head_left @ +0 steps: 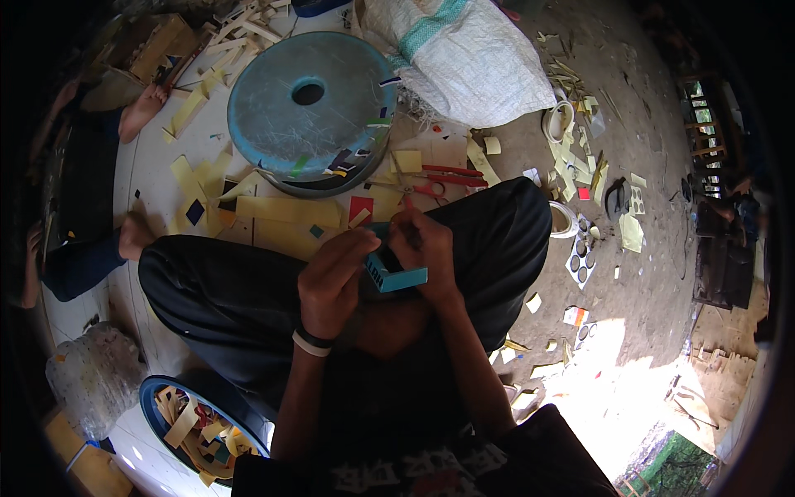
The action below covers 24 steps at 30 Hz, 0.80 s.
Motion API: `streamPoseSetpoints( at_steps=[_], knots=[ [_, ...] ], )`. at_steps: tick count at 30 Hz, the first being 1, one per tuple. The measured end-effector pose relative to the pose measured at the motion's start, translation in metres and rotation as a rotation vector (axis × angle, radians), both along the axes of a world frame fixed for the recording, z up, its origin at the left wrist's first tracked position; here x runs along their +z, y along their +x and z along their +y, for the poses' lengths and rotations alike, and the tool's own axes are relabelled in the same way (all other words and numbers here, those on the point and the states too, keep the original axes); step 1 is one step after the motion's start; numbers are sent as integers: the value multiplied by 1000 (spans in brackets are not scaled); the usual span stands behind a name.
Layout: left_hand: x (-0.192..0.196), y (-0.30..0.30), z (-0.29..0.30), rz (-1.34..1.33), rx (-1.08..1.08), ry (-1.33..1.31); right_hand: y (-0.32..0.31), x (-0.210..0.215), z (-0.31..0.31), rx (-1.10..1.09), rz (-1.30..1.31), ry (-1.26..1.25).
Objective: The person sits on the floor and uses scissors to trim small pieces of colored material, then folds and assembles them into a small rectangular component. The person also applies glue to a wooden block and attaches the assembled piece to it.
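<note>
Above my crossed legs I have a small teal open box or frame (401,278) with black lettering on one side. My left hand (331,273) grips its left side, fingers bent together around the edge. My right hand (432,253) is closed at its far right side, thumb and fingers pinched near the top corner. Whether a smaller piece sits in that pinch is hidden by the fingers. Just beyond my right fingertips lie red-handled scissors (426,190) and another red-handled tool (454,173). A red square piece (360,209) lies near my left fingertips.
A round blue-grey drum-like stool (273,99) stands ahead, with a white woven sack (472,66) behind it. Yellow paper strips (290,210) litter the floor. Tape rolls (563,219) lie at right. A blue tub of scraps (153,406) stands at lower left; another person's feet (137,236) are left.
</note>
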<state>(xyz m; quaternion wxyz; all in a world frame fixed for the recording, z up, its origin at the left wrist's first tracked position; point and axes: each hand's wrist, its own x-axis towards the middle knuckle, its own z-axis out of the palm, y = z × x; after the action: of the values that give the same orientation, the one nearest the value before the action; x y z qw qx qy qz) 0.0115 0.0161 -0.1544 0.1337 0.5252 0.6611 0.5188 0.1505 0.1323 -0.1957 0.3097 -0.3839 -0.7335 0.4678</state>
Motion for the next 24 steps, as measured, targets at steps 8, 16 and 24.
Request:
streamPoseSetpoints(
  at_steps=[8,16,24],
  knots=[
    [-2,0,2,-78,54,26,-1,3,1,-33,99,-367],
    [1,-1,2,-80,42,41,0,0,4,45,209,-414],
    [-1,1,2,-137,25,32,-2,6,3,-12,187,-263]
  ],
)
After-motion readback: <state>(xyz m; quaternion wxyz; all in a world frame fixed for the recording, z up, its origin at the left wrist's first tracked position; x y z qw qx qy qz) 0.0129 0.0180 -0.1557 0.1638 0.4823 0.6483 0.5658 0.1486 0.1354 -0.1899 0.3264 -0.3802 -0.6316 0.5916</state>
